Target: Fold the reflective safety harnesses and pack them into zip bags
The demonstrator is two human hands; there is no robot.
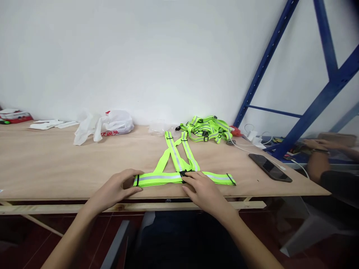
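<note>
A neon yellow-green reflective vest [174,153], made of elastic straps with silver stripes, lies flat near the table's front edge. Its waist belt runs left to right, and the shoulder straps point away from me. My left hand [123,186] has its thumb and fingers around the belt's left end, one on each edge. Over the black buckle [183,175] at the belt's middle, my right hand [204,191] curls its fingers, with the thumb at the front edge. Its fingers partly hide the buckle and belt. Behind the vest sits a tangled pile of similar straps [209,129].
A smartphone [269,168] with a white cable lies on the wooden table [70,164] at right. White plastic bags [119,121] and a clear bag [159,127] stand along the wall. A blue metal rack [265,63] rises at right, with another person's arm [318,164] beyond it.
</note>
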